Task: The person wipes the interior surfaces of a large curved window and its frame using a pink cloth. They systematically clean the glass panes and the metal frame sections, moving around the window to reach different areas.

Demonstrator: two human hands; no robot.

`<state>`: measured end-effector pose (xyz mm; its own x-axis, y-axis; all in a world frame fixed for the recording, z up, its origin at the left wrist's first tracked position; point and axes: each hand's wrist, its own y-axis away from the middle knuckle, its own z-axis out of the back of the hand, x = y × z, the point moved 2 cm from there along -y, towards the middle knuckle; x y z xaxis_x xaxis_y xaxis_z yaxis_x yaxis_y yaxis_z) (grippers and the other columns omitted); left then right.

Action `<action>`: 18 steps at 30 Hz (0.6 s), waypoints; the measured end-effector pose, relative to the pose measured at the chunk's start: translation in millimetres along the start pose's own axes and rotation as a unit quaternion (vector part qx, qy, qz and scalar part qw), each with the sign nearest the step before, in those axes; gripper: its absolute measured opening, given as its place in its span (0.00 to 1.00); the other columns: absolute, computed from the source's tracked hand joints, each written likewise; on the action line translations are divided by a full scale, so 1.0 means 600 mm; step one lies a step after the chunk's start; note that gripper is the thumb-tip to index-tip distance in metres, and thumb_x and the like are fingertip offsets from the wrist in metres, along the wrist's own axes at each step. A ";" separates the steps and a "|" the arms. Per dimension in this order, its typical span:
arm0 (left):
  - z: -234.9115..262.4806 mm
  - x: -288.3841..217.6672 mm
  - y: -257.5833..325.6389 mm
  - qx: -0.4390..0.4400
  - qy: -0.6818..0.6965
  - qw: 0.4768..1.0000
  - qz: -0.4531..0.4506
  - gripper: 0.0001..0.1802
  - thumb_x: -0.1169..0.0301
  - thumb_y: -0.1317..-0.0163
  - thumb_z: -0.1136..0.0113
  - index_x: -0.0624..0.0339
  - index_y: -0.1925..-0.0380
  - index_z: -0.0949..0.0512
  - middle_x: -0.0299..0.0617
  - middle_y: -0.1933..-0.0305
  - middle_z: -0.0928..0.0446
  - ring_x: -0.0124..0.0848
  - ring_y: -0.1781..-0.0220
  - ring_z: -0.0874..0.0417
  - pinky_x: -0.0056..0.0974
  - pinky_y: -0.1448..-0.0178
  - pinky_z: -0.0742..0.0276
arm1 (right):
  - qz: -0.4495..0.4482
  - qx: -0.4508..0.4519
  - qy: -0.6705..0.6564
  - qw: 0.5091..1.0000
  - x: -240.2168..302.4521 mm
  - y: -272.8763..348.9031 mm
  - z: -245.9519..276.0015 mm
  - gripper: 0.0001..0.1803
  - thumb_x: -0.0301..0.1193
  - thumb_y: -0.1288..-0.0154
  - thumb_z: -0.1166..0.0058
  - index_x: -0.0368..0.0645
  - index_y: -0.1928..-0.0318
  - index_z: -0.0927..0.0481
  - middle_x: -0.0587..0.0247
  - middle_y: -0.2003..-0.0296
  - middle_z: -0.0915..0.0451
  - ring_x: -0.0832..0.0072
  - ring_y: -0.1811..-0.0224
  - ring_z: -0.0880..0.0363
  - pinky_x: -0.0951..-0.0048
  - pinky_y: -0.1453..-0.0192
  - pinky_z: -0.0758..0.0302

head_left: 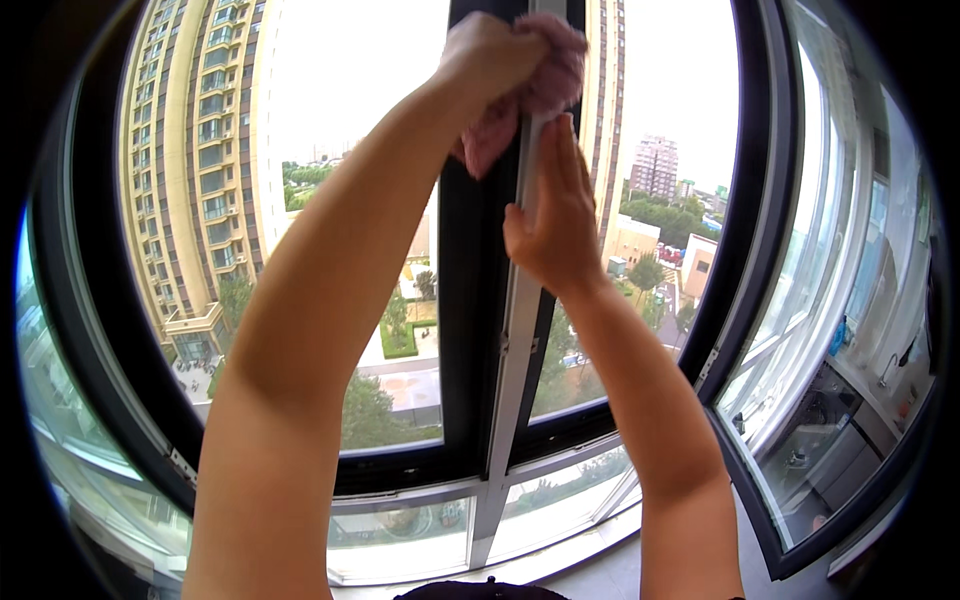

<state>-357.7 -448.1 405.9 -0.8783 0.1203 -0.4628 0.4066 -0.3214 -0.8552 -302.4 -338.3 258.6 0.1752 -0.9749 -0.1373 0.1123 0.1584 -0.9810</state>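
Observation:
My left hand (pixel 492 52) is raised to the top of the view, its fingers closed around a pink cloth (pixel 553 75). The cloth lies over the upper part of the window's upright middle post (pixel 508 390), and one end hangs down in front of the dark frame (pixel 468 330). Slight blur softens this hand and the cloth. Just below, my right hand (pixel 556 225) rests against the same post, fingers stretched upward and nothing held. Its palm side is hidden.
A dark-framed window sash (pixel 745 530) stands swung inward at the right. Another dark frame edge (pixel 105 350) curves along the left. Beneath the windows are a pale crossbar and lower glass panes (pixel 400 540). Through the openings, a tall building (pixel 200 150) and trees show far below.

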 end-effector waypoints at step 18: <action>0.009 0.153 0.339 0.154 0.179 0.917 0.321 0.14 0.75 0.40 0.44 0.67 0.54 0.19 0.49 0.60 0.17 0.38 0.60 0.13 0.38 0.56 0.14 | -0.218 0.010 -0.248 0.944 -0.016 0.100 0.068 0.28 0.31 0.34 0.52 0.40 0.34 0.28 0.51 0.31 0.32 0.59 0.27 0.39 0.61 0.25 0.41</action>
<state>-357.0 -507.5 190.8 -0.3206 0.0968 -0.9422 0.6720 -0.6778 -0.2983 -257.7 -313.1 206.9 0.5438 -0.7560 0.3643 0.2972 -0.2324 -0.9261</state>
